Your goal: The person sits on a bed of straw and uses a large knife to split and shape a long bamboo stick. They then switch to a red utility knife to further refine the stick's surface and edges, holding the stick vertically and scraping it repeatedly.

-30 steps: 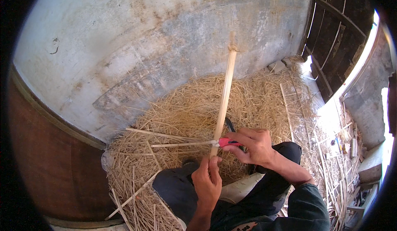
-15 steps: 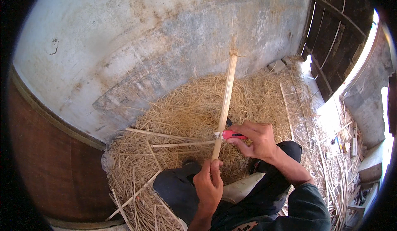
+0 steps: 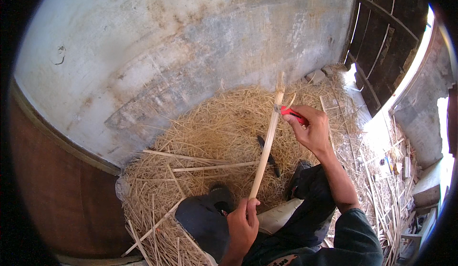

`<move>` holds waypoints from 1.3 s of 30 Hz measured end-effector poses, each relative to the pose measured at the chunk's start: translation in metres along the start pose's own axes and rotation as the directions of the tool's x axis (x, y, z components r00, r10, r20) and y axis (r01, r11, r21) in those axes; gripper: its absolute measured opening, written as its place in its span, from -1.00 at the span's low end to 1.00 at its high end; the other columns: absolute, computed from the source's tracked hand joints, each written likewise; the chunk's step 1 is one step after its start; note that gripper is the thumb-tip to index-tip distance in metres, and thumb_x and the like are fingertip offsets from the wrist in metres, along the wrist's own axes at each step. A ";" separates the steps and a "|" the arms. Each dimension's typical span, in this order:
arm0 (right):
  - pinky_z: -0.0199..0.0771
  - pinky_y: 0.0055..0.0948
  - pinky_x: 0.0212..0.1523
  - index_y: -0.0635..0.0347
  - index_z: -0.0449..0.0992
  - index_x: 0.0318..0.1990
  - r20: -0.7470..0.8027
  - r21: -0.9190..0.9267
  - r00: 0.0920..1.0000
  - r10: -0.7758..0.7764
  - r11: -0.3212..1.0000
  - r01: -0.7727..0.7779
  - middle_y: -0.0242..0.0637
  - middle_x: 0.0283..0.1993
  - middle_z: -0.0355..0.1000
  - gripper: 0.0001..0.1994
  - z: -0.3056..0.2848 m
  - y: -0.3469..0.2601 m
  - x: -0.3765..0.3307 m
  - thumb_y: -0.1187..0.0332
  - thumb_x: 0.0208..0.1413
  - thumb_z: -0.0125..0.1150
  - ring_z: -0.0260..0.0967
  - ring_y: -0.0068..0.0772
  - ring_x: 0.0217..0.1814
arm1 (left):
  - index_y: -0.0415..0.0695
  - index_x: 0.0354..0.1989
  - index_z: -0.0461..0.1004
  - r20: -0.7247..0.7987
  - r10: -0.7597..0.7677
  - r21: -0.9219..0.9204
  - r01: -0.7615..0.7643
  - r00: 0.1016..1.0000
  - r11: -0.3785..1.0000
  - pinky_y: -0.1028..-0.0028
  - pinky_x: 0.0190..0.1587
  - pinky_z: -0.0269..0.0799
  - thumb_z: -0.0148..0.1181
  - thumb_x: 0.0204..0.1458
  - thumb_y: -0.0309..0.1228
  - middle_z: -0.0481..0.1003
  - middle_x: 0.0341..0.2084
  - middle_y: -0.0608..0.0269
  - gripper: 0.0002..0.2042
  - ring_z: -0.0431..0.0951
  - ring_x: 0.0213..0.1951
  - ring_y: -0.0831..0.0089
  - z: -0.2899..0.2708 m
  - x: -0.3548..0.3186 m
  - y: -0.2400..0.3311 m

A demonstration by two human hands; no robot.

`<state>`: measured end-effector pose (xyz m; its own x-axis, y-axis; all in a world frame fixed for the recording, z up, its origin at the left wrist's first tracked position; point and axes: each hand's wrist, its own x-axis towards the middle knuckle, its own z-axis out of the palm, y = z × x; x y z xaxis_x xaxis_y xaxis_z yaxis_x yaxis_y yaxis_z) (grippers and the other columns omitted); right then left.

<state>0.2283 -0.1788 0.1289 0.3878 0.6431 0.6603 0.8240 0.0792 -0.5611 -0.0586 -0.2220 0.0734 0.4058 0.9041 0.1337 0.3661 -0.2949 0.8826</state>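
My left hand (image 3: pixel 243 223) is closed around the lower end of a pale, flat bamboo strip (image 3: pixel 267 154), which slants upward and away from me. In my right hand (image 3: pixel 309 127) is a red utility knife (image 3: pixel 295 115). Its blade rests against the strip near the far end, where a thin curled shaving (image 3: pixel 289 101) stands off to the right. Frayed fibres (image 3: pixel 280 81) show at the strip's far tip. A dark object, perhaps a knife (image 3: pixel 274 163), lies on the shavings behind the strip.
Straw-like shavings (image 3: pixel 205 123) cover the floor around my legs. Several loose strips (image 3: pixel 200 158) lie to the left, and longer ones (image 3: pixel 377 209) to the right. A stained wall (image 3: pixel 191 51) rises ahead. Stones (image 3: pixel 316 77) sit at its foot, near a dark wooden door (image 3: pixel 386 42).
My right hand has slid the knife up along the strip, from near my left hand to close to the far end. The strip's far end has dropped lower and tilts more to the right.
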 end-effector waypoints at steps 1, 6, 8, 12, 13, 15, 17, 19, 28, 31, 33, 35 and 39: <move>0.48 -0.37 -0.43 0.12 0.73 -0.16 0.010 -0.033 1.000 0.015 0.999 -0.015 -0.19 -0.40 0.59 -0.79 -0.001 0.004 0.001 0.23 0.13 0.43 0.56 -0.25 -0.47 | -0.21 -0.27 0.57 0.005 -0.010 -0.004 0.010 1.000 1.000 0.42 -0.53 0.32 0.02 0.42 -0.28 0.44 -0.66 0.23 -0.70 0.49 -0.61 0.46 0.000 -0.003 -0.001; 0.38 -0.34 -0.50 0.11 0.72 -0.17 0.018 -0.059 1.000 0.003 0.998 -0.002 -0.22 -0.50 0.50 -0.79 -0.005 0.014 0.003 0.22 0.13 0.42 0.45 -0.24 -0.56 | -0.22 -0.27 0.58 0.051 -0.032 0.002 0.032 0.998 0.999 0.44 -0.53 0.31 0.01 0.42 -0.29 0.42 -0.68 0.25 -0.70 0.47 -0.61 0.49 -0.004 -0.013 -0.005; 0.39 -0.34 -0.49 0.12 0.72 -0.18 -0.017 -0.079 0.999 -0.030 0.996 0.028 -0.22 -0.50 0.50 -0.78 -0.003 0.014 0.003 0.20 0.13 0.43 0.46 -0.25 -0.56 | -0.22 -0.27 0.57 0.068 -0.051 -0.041 0.054 0.996 0.998 0.45 -0.53 0.29 0.01 0.42 -0.28 0.41 -0.68 0.27 -0.69 0.44 -0.62 0.52 -0.005 -0.012 -0.006; 0.40 -0.33 -0.48 0.14 0.71 -0.21 -0.052 -0.136 0.997 -0.048 0.990 0.040 -0.22 -0.48 0.51 -0.78 -0.001 0.015 0.000 0.20 0.14 0.43 0.48 -0.27 -0.55 | -0.22 -0.23 0.58 0.173 -0.125 -0.140 0.151 0.977 0.979 0.48 -0.53 0.29 0.03 0.42 -0.26 0.42 -0.66 0.28 -0.70 0.43 -0.61 0.57 -0.008 -0.014 -0.012; 0.40 -0.34 -0.48 0.15 0.70 -0.21 -0.078 -0.137 0.995 -0.067 0.989 0.056 -0.22 -0.48 0.51 -0.78 -0.001 0.013 -0.001 0.21 0.14 0.43 0.48 -0.26 -0.54 | -0.22 -0.21 0.58 0.203 -0.141 -0.165 0.176 0.969 0.971 0.48 -0.52 0.30 0.04 0.42 -0.26 0.44 -0.65 0.27 -0.70 0.45 -0.61 0.56 -0.008 -0.014 -0.014; 0.40 -0.35 -0.49 0.18 0.69 -0.23 -0.129 -0.141 0.986 -0.102 0.987 0.084 -0.22 -0.48 0.52 -0.79 -0.003 0.006 -0.003 0.23 0.15 0.42 0.49 -0.25 -0.54 | -0.21 -0.16 0.60 0.258 -0.194 -0.247 0.258 0.947 0.934 0.54 -0.53 0.25 0.03 0.43 -0.24 0.39 -0.65 0.36 -0.69 0.37 -0.60 0.63 -0.009 -0.015 -0.015; 0.40 -0.39 -0.49 0.21 0.69 -0.24 -0.126 -0.137 0.986 -0.106 0.987 0.088 -0.23 -0.47 0.53 -0.80 -0.006 -0.002 -0.003 0.26 0.14 0.43 0.48 -0.30 -0.54 | -0.21 -0.10 0.60 0.343 -0.251 -0.331 0.366 0.905 0.870 0.58 -0.53 0.18 0.01 0.44 -0.22 0.34 -0.64 0.44 -0.68 0.29 -0.60 0.69 -0.014 -0.015 -0.014; 0.34 -0.44 -0.52 0.23 0.68 -0.25 -0.107 -0.033 0.992 -0.074 0.997 0.071 -0.27 -0.49 0.50 -0.78 -0.005 0.001 -0.002 0.24 0.18 0.39 0.41 -0.40 -0.56 | -0.22 -0.04 0.60 0.455 -0.295 -0.404 0.491 0.840 0.772 0.62 -0.53 0.11 -0.01 0.45 -0.22 0.28 -0.62 0.51 -0.67 0.20 -0.59 0.73 -0.022 -0.008 -0.012; -0.22 -0.59 -0.62 0.21 0.47 -0.07 0.265 0.732 0.813 0.518 0.441 -0.519 -0.64 -0.57 0.01 -0.54 -0.013 0.050 0.011 -0.08 0.45 -0.01 -0.17 -0.76 -0.64 | -0.29 0.06 0.56 0.538 -0.312 -0.419 0.570 0.783 0.707 0.56 -0.53 0.08 -0.05 0.47 -0.19 0.19 -0.64 0.51 -0.61 0.14 -0.59 0.71 -0.025 -0.008 -0.031; -0.17 -0.61 -0.60 0.18 0.51 -0.03 0.156 0.705 0.861 0.484 0.557 -0.440 -0.68 -0.53 0.07 -0.63 -0.018 0.042 0.005 0.01 0.41 0.08 -0.11 -0.79 -0.60 | -0.29 0.08 0.57 0.447 -0.288 -0.447 0.491 0.847 0.748 0.55 -0.53 0.08 -0.03 0.46 -0.23 0.22 -0.63 0.51 -0.63 0.15 -0.58 0.71 -0.015 -0.011 -0.036; -0.03 -0.64 -0.57 0.15 0.55 0.04 0.062 0.575 0.899 0.434 0.721 -0.388 -0.62 -0.44 0.25 -0.68 -0.012 0.034 0.002 0.18 0.25 0.31 0.00 -0.81 -0.56 | -0.27 0.07 0.59 0.356 -0.265 -0.404 0.404 0.896 0.821 0.55 -0.52 0.07 -0.02 0.45 -0.26 0.25 -0.63 0.51 -0.65 0.16 -0.57 0.72 -0.012 -0.008 -0.036; 0.04 -0.65 -0.54 0.15 0.56 0.07 -0.027 0.394 0.965 0.259 0.890 -0.228 -0.61 -0.36 0.35 -0.63 -0.004 0.032 -0.003 0.28 0.14 0.43 0.03 -0.82 -0.55 | -0.26 0.06 0.61 0.302 -0.251 -0.370 0.355 0.920 0.858 0.55 -0.52 0.07 0.00 0.45 -0.28 0.28 -0.63 0.50 -0.67 0.17 -0.56 0.73 -0.009 -0.007 -0.035; 0.50 -0.57 -0.33 0.12 0.59 0.11 -0.147 0.102 0.989 -0.026 0.994 0.042 -0.31 -0.03 0.54 -0.56 -0.004 0.014 0.001 0.42 0.03 0.50 0.52 -0.48 -0.30 | -0.23 0.04 0.64 0.240 -0.248 -0.296 0.314 0.938 0.902 0.55 -0.51 0.09 0.04 0.43 -0.26 0.32 -0.63 0.48 -0.67 0.19 -0.56 0.72 -0.008 -0.005 -0.028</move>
<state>0.2419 -0.1794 0.1238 0.4227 0.5215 0.7412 0.7929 0.1833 -0.5811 -0.0781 -0.2161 0.0513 0.4912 0.8473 -0.2020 0.2096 0.1101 0.9716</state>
